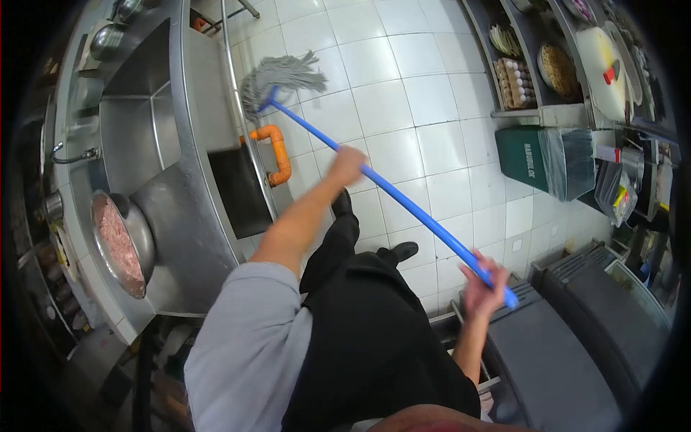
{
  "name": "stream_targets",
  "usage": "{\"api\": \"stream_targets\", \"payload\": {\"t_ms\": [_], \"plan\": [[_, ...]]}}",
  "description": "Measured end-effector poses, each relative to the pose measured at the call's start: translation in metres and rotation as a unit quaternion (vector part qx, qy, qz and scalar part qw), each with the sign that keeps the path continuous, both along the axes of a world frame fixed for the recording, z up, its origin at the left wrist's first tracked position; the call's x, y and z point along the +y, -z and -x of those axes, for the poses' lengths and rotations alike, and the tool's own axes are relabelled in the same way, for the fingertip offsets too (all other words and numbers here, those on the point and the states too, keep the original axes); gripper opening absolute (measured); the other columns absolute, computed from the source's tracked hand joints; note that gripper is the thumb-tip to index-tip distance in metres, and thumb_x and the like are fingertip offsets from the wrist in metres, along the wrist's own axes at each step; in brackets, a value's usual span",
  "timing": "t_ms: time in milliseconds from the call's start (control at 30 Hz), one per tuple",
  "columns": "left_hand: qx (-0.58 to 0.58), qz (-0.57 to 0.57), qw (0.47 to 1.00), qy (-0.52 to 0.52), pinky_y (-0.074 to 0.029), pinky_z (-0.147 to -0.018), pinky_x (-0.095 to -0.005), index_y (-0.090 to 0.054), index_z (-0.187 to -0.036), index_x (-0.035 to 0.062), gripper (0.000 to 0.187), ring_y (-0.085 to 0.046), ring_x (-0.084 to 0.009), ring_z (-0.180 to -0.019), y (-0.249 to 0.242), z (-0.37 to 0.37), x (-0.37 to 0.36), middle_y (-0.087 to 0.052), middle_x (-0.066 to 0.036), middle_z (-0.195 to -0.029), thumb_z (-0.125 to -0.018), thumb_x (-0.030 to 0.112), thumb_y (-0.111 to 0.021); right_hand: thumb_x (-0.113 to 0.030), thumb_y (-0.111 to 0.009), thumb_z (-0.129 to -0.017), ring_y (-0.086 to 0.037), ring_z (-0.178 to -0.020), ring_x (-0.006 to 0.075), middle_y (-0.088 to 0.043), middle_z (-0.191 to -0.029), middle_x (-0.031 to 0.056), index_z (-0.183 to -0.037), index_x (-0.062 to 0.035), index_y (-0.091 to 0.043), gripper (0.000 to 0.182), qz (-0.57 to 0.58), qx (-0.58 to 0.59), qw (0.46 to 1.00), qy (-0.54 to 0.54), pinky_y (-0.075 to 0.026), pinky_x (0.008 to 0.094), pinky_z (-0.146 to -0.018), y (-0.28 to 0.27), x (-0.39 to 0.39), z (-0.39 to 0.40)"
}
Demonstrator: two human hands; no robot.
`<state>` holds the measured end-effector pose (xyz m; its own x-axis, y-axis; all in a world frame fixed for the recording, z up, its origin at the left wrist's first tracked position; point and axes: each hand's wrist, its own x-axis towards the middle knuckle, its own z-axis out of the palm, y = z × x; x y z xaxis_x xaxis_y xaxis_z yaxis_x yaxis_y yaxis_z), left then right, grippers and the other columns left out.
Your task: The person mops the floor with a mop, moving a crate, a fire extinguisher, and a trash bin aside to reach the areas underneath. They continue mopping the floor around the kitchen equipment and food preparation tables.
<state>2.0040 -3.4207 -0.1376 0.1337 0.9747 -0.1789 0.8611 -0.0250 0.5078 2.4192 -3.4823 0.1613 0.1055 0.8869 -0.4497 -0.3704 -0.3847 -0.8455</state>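
Note:
A mop with a blue handle [414,209] slants across the view. Its grey string head [277,78] lies spread on the tiled floor beside the sink unit. My left hand [348,167] is wrapped round the handle's lower half, slightly smeared by motion. Close to the handle's upper end, my right hand [484,288] grips it, some fingers loosely lifted. Below the handle show my black shoes [404,250] and black apron [367,331].
At left, a steel sink [137,137] stands with a metal bowl of pink minced meat [119,241] on its counter. An orange pipe [279,155] runs beneath. To the right are a green bin [524,160], shelves with eggs [515,83], and a dark-topped counter [551,353].

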Motion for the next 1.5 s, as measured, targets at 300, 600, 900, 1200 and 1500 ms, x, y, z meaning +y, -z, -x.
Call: {"api": "stream_targets", "payload": {"t_ms": [300,600,900,1200,1500], "plan": [[0.106,0.211,0.907,-0.349,-0.045,-0.114,-0.0506,-0.051,-0.148,0.0143,0.063,-0.056,-0.0434,-0.133,-0.020,0.224,-0.034,-0.053,-0.023,-0.148,-0.093,0.032,-0.075,-0.026,-0.067,-0.105,-0.064,-0.096,0.0115,-0.066,-0.112,0.0032,-0.137,-0.0130,-0.062,0.036,0.062,0.014,0.918,-0.392,-0.059,0.0304,-0.075,0.110,0.024,0.258],[0.053,0.017,0.929,-0.365,-0.031,-0.124,-0.0574,-0.042,-0.154,0.0157,0.073,-0.031,-0.0525,-0.151,-0.004,0.032,-0.027,-0.028,-0.038,-0.162,-0.093,0.037,-0.077,-0.026,-0.053,-0.112,-0.061,-0.129,0.0278,-0.063,-0.140,0.0179,-0.116,-0.0032,-0.069,0.028,-0.031,0.004,0.952,-0.304,-0.064,0.0419,-0.088,0.072,0.054,0.086],[-0.112,-0.203,0.951,-0.202,-0.012,-0.127,-0.0670,-0.061,-0.125,0.0134,0.041,-0.047,-0.0405,-0.142,-0.052,-0.376,0.070,-0.060,-0.018,-0.136,-0.089,0.020,-0.080,-0.045,-0.033,-0.115,-0.056,-0.133,0.0461,-0.066,-0.110,0.0220,-0.089,-0.0068,-0.050,0.049,-0.151,0.021,0.984,-0.097,-0.070,0.0513,-0.077,-0.055,0.118,-0.293],[-0.203,-0.071,0.976,-0.018,-0.032,-0.118,-0.0621,-0.068,-0.111,0.0143,0.033,-0.060,-0.0388,-0.122,-0.183,-0.628,0.172,-0.069,-0.010,-0.118,-0.088,0.034,-0.082,-0.061,-0.044,-0.108,-0.061,-0.101,0.0384,-0.050,-0.081,0.0107,-0.080,-0.0098,-0.044,0.058,-0.333,-0.104,0.937,-0.015,-0.069,0.0392,-0.054,-0.243,0.106,-0.499],[-0.203,-0.095,0.972,-0.078,-0.049,-0.090,-0.0537,-0.076,-0.091,0.0166,0.021,-0.065,-0.0328,-0.107,-0.168,-0.638,0.184,-0.072,-0.007,-0.100,-0.085,0.036,-0.079,-0.055,-0.055,-0.106,-0.046,-0.083,0.0260,-0.043,-0.070,0.0026,-0.071,-0.0144,-0.048,0.054,-0.317,-0.116,0.935,-0.107,-0.036,0.0297,-0.065,-0.308,0.216,-0.539]]}}
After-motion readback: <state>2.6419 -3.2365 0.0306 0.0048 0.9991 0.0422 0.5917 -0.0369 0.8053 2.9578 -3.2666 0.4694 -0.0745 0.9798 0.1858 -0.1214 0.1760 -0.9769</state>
